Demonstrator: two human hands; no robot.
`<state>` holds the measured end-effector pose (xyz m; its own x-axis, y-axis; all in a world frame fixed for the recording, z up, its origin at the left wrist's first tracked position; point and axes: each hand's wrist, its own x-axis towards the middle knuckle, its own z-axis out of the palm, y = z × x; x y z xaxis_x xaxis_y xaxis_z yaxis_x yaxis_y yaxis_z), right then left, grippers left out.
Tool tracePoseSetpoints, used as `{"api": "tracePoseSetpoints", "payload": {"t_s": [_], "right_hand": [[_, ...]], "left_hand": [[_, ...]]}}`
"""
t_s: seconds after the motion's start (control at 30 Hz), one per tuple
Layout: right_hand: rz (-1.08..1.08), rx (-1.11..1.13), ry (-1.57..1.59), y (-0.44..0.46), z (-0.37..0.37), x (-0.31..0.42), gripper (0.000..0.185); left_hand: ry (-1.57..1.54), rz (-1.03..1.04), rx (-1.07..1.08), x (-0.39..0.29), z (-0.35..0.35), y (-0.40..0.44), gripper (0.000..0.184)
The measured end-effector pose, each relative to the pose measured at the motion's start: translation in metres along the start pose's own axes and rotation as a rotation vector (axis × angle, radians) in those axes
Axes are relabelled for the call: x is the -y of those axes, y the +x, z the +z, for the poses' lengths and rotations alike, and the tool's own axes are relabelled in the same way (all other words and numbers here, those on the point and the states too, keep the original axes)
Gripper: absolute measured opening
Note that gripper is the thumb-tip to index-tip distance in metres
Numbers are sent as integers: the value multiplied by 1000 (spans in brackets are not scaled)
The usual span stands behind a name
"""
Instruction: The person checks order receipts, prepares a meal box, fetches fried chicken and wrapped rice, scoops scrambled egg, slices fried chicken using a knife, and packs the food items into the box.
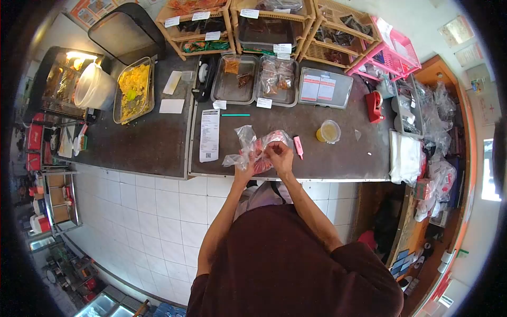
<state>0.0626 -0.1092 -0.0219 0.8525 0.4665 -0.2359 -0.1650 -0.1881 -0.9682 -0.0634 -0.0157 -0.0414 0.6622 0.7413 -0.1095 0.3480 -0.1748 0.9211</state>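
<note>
A clear plastic bag [281, 137] with pinkish-red contents is held just above the counter's front edge. My left hand [244, 166] is closed on its left side, where loose, crumpled film sticks out. My right hand [281, 158] pinches the bag from the right, fingertips bent together on the film. What exactly lies inside the bag I cannot make out. Just right of my right hand lies a pink highlighter [299, 147]. To the left of the bag is a long printed receipt [209, 134], with a thin teal strip [235, 114] beyond it.
A lidded cup of yellowish liquid [328, 132] stands right of the highlighter. Behind are trays of small packets [235, 95], a lidded container [326, 103] and a red tape dispenser [375, 107]. Leftward sit a tray of yellow food [150, 100] and a white bucket [95, 87]. Shelved racks line the back.
</note>
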Motion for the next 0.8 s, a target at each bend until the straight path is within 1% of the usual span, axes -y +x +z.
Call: {"api": "tracePoseSetpoints", "payload": {"t_s": [0.1, 0.2, 0.27, 0.37, 0.4, 0.5, 0.6, 0.7, 0.8], "right_hand": [[-75, 20, -73, 0, 0, 0, 9], [-127, -1, -93, -2, 1, 3, 9], [-143, -16, -121, -6, 2, 9, 10], [-217, 15, -271, -5, 0, 6, 12], [-210, 28, -268, -4, 1, 4, 13], [-189, 64, -253, -5, 1, 1, 16], [-174, 102, -248, -3, 0, -5, 18], [-162, 139, -281, -2, 0, 3, 20], [-138, 144, -340, 0, 1, 15, 21]], "left_hand": [[-71, -79, 80, -12, -6, 3, 59], [-110, -101, 88, -15, -7, 2, 54], [-107, -60, 52, -17, -5, 1, 50], [-75, -17, 3, -19, -5, -1, 47], [-60, -5, -12, -18, -5, -1, 46], [-115, -107, 74, -18, -8, 0, 45], [-127, -65, 55, -8, -5, 3, 44], [-9, 15, 31, -4, -2, 2, 50], [-149, 29, 20, -7, 1, 0, 41]]}}
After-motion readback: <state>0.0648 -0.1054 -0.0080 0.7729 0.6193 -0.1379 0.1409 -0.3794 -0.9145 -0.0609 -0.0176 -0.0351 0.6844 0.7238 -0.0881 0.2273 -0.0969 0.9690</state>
